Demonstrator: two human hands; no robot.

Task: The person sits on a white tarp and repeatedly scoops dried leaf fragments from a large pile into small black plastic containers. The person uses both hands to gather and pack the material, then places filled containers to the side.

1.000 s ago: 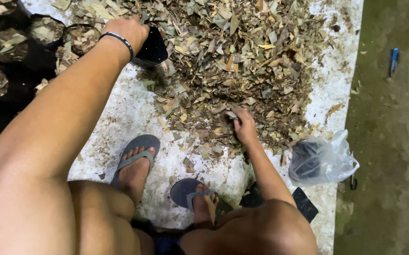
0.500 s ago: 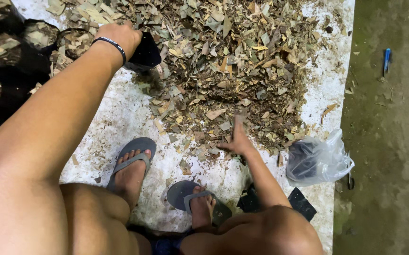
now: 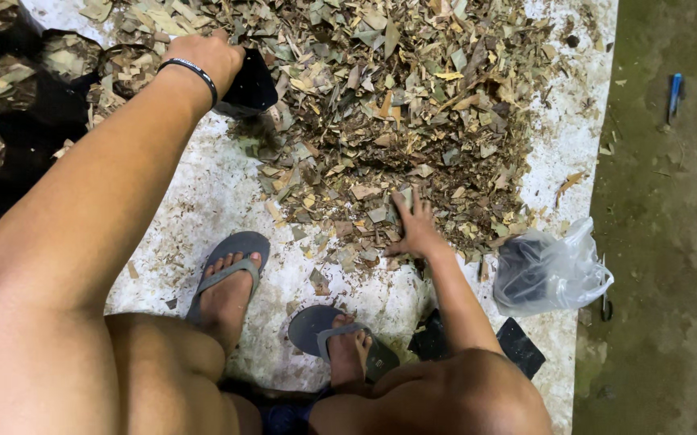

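The left hand [image 3: 213, 55] is closed around the rim of a small black bag [image 3: 248, 84] at the far left edge of the dry leaf pile [image 3: 397, 105]. The right hand [image 3: 414, 228] is laid flat, fingers spread, empty, on the pile's near edge. A clear plastic bag [image 3: 554, 270] is seen at the right.

The light is dim and warm, falling from above onto the pale sheet [image 3: 219, 193], which shows brightest in the middle. The leaf pile [image 3: 397, 105] is sharp enough to pick out single scraps. The edges sink into gloom — the black bags [image 3: 10, 113] at upper left lose nearly all detail, and the floor [image 3: 670, 242] at right is murky green. The clear bag [image 3: 554, 270] catches a faint sheen. The near arm and knees look large and slightly soft.
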